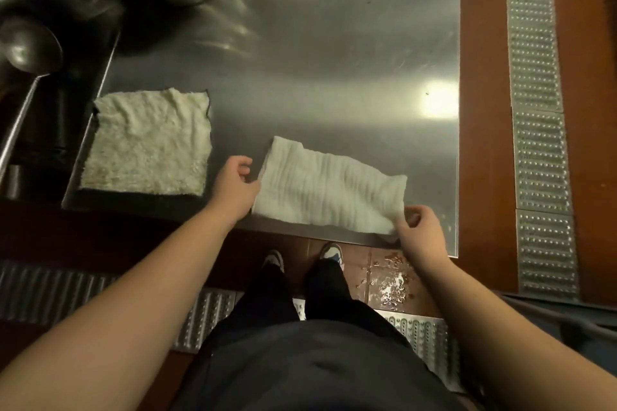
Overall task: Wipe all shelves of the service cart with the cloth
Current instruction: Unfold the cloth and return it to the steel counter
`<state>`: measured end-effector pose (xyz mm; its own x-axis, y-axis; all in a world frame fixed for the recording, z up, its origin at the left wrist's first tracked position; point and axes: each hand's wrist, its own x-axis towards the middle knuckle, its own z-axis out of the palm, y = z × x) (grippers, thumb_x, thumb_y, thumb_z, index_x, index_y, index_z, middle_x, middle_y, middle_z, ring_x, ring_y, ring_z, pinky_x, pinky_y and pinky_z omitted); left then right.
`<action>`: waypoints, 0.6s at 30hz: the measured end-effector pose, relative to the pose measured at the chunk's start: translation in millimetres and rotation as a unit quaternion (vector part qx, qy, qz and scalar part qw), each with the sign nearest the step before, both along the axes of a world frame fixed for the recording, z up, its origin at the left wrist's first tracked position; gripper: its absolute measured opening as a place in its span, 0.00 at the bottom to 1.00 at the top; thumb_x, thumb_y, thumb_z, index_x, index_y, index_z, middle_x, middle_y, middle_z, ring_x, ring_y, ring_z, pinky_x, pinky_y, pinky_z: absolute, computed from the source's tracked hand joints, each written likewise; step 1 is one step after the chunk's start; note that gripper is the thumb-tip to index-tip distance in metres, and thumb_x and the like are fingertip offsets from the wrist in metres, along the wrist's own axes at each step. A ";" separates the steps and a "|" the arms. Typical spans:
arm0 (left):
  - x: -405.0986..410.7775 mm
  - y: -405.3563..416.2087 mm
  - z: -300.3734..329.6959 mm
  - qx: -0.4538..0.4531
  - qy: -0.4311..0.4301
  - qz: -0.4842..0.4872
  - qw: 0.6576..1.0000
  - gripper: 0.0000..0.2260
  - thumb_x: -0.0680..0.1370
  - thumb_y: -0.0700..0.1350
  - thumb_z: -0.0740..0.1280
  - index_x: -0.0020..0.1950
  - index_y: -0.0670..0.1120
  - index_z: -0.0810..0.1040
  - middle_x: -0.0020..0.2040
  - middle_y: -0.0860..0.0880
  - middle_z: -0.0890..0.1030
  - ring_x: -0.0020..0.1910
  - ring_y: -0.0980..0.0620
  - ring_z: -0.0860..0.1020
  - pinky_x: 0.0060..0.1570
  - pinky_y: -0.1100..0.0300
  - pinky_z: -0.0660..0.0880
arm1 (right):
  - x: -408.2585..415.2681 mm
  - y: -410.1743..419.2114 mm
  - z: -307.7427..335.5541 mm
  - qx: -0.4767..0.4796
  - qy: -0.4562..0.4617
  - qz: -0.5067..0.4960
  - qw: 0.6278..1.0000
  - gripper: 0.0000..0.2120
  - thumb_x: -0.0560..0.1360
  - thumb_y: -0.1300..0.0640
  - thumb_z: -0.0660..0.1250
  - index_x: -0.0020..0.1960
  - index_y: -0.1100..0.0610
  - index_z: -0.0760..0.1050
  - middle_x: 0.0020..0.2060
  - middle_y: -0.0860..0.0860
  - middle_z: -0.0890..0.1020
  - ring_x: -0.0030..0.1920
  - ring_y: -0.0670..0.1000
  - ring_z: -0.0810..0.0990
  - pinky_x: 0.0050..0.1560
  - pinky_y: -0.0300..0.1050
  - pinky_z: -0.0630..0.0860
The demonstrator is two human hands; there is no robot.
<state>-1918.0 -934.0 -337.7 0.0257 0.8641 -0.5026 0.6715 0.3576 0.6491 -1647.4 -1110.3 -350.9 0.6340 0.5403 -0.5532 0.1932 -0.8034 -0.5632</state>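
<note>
Cloth (pixel 329 185) at shelf (pixel 334 43) edge (both hands pinching)

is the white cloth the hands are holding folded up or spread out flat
Folded. The white cloth lies as a narrow, thick rectangle on the steel shelf; left hand and right hand pinch its ends.

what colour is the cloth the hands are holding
White, with fine ribbed wrinkles; the cloth shows best in the head view.
</note>
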 end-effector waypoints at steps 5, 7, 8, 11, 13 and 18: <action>-7.1 -12.1 -10.5 -0.099 0.039 -0.056 0.993 0.12 0.74 0.48 0.70 0.54 0.47 0.72 0.49 0.48 0.78 0.48 0.45 0.79 0.48 0.52 0.77 | -1.5 2.6 0.0 -0.037 -0.022 -0.035 0.998 0.12 0.78 0.53 0.70 0.55 0.56 0.70 0.42 0.50 0.78 0.43 0.52 0.79 0.48 0.55 0.79; -2.7 -12.9 -9.5 -0.103 0.065 -0.111 0.986 0.13 0.75 0.50 0.69 0.54 0.47 0.71 0.49 0.48 0.76 0.47 0.47 0.77 0.46 0.54 0.74 | -5.9 6.2 -0.1 -0.052 -0.023 -0.028 0.998 0.11 0.78 0.52 0.69 0.54 0.56 0.71 0.42 0.49 0.78 0.43 0.52 0.78 0.46 0.51 0.77; 0.4 -11.3 -7.9 -0.082 0.085 -0.132 0.984 0.13 0.75 0.49 0.69 0.53 0.46 0.70 0.49 0.48 0.75 0.46 0.48 0.76 0.43 0.56 0.71 | -8.5 8.2 -0.4 -0.058 -0.025 -0.022 0.998 0.11 0.79 0.51 0.69 0.54 0.56 0.71 0.41 0.48 0.77 0.44 0.52 0.78 0.45 0.50 0.75; 6.3 -1.7 -6.0 -0.029 0.131 -0.153 0.979 0.13 0.73 0.48 0.71 0.50 0.45 0.69 0.48 0.47 0.73 0.44 0.48 0.75 0.41 0.56 0.69 | -15.3 14.5 1.5 -0.075 -0.037 0.000 0.996 0.10 0.79 0.52 0.68 0.51 0.57 0.71 0.40 0.49 0.77 0.43 0.54 0.77 0.40 0.48 0.70; 7.0 4.2 -2.4 -0.060 0.155 -0.190 0.968 0.10 0.73 0.46 0.69 0.48 0.44 0.70 0.46 0.47 0.75 0.44 0.46 0.76 0.42 0.55 0.71 | -17.8 18.0 4.4 -0.099 -0.042 0.016 0.994 0.09 0.78 0.55 0.67 0.49 0.58 0.70 0.39 0.52 0.76 0.40 0.53 0.75 0.36 0.48 0.69; 1.2 21.5 10.2 -0.102 0.136 -0.248 0.954 0.11 0.73 0.44 0.66 0.32 0.45 0.71 0.31 0.47 0.73 0.33 0.46 0.73 0.36 0.57 0.69 | -9.8 24.6 22.0 -0.115 -0.074 0.034 0.990 0.06 0.74 0.57 0.65 0.45 0.59 0.70 0.40 0.56 0.77 0.37 0.53 0.74 0.33 0.47 0.67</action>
